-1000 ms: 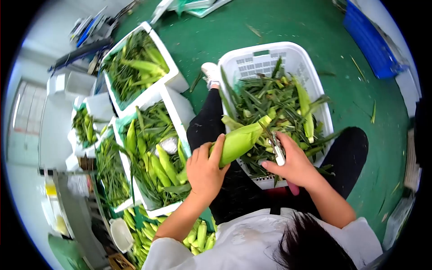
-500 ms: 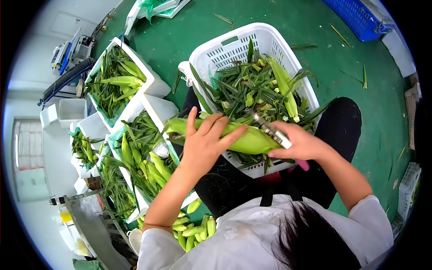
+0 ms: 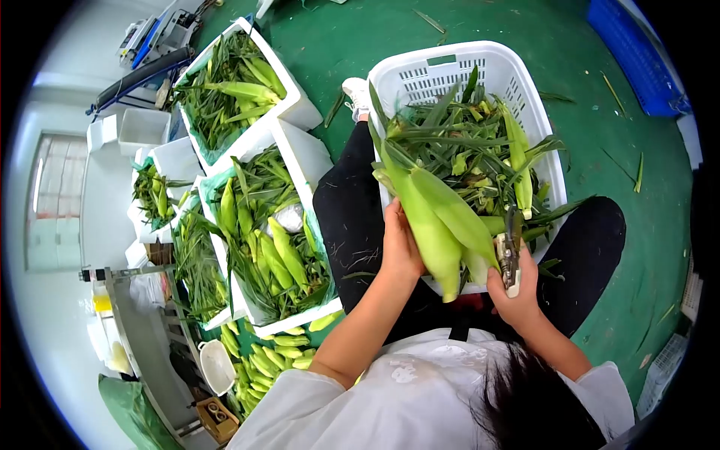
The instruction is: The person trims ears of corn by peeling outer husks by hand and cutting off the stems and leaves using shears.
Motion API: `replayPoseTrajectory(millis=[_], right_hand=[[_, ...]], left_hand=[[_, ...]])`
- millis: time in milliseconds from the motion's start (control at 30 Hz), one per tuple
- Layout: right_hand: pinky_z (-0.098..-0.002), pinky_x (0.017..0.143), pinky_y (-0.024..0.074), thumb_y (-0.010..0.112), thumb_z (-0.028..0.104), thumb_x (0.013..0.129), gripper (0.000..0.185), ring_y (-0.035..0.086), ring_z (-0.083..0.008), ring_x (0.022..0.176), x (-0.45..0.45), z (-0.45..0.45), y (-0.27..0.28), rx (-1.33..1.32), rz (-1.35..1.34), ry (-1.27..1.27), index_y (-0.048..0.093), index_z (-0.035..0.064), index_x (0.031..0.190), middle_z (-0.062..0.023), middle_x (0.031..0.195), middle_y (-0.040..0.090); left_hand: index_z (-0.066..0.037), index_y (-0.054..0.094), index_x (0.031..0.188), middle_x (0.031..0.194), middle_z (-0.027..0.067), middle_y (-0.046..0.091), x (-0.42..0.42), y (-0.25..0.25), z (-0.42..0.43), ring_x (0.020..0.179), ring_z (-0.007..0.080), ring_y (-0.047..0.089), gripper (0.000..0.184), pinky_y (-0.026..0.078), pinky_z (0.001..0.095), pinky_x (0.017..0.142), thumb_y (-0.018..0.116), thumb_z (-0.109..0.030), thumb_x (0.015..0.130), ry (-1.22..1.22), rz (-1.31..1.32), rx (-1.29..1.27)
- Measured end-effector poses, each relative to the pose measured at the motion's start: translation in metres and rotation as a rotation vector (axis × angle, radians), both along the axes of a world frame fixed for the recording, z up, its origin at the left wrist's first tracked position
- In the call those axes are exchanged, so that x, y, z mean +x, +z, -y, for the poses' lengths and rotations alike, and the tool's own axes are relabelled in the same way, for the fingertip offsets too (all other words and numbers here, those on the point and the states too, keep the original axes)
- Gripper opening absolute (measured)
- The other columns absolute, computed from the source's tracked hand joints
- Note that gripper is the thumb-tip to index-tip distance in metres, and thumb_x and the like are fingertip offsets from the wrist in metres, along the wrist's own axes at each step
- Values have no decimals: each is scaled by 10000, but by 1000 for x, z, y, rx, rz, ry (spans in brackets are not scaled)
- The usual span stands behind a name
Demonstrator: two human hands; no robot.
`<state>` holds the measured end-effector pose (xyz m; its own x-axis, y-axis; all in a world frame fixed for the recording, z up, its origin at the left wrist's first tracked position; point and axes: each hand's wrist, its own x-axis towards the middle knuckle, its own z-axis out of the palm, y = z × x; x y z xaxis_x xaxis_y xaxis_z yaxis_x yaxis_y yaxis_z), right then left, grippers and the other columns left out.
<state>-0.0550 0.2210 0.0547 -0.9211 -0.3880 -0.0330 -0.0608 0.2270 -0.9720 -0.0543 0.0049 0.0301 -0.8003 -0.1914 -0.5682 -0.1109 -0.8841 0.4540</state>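
The corn (image 3: 435, 229) is bright green and smooth-husked, with darker leaves at its far end — it slants over the near side of the white basket (image 3: 557, 180). The left hand (image 3: 400, 244) clasps its side; the right hand (image 3: 519, 289) grips metal clippers (image 3: 509, 251), thumb by the husk.

Smooth, slightly glossy green husk is seen on the corn ears (image 3: 439, 229), with rougher, matt strips of leaf below. The slotted basket (image 3: 556, 161) is made of smooth white plastic, and blue plastic is shown by the crate (image 3: 637, 60). Pale, matt foam is seen in the boxes (image 3: 304, 161), lined with thin, crinkled green plastic film (image 3: 321, 238). Dull metal is shown on the hand tool (image 3: 508, 259). Black, matt cloth is seen in the trousers (image 3: 352, 217); the green floor (image 3: 600, 150) is faintly glossy.
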Motion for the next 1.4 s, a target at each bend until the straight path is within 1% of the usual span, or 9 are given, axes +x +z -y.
replayPoseTrajectory(millis=[167,267,433,667,700,1000,1133,1233,1400], right_hand=[[-382,922,471,697,48,775,535,617,-297,1033,-30,-11,24,176,40,-324,503,-29,1268,-175,1132,621],[-452,869,467,812,146,702,597,597,-399,975,-58,-24,29,737,-382,-245,534,-9,1207,-210,1066,622],[-424,1012,441,840,376,699,840,571,-368,1154,-32,2,39,273,15,307,471,-31,1335,-234,1248,562],[-341,1040,406,856,334,763,943,506,-234,1213,-72,16,24,-180,349,555,346,-101,1425,-187,1308,515],[-341,1025,420,856,322,763,925,520,-229,1196,-77,11,22,-99,255,580,360,-100,1420,-183,1288,529],[-230,553,478,761,198,844,379,602,-118,744,-42,-26,37,-339,938,437,610,13,1138,-16,833,629],[-316,920,436,783,298,826,728,529,-158,1045,-23,-25,33,-378,743,625,431,18,1398,-84,1157,577],[-271,783,476,790,261,813,552,578,-121,892,-27,-8,35,-342,599,510,566,19,1255,-49,996,620],[-296,596,524,672,191,899,365,644,-157,715,-31,11,5,-572,939,-3,576,12,1202,-77,829,658]], left_hand=[[-277,488,1426,1306,79,602,1,-4,14,1068,250,630,570,552,445,842,395,-610,972,-1,-337,504],[-141,507,1370,1204,119,627,12,-4,28,1034,277,638,638,541,489,871,417,-628,969,-41,-93,-7],[-24,428,1411,1206,68,592,30,30,27,1073,186,578,698,469,316,934,794,-230,852,-292,32,-929],[-78,550,1323,1041,130,597,39,71,25,947,310,629,654,497,362,859,825,-219,747,-597,-42,-1635],[5,548,1303,1145,84,628,35,83,29,1040,183,602,615,465,313,935,808,-150,769,-749,-27,-1550],[28,559,1259,1100,63,629,27,82,56,1009,150,578,738,448,289,932,882,-267,664,-834,-122,-1134],[24,601,1185,1064,85,627,27,75,54,993,193,598,663,462,312,908,883,-178,620,-834,-286,-1231],[27,591,1228,1068,109,642,18,69,54,965,238,631,741,492,353,898,895,-272,622,-1062,-440,-1253],[-14,501,1327,1009,157,634,102,39,97,741,285,647,800,571,389,678,671,-598,808,-333,-198,-4]])
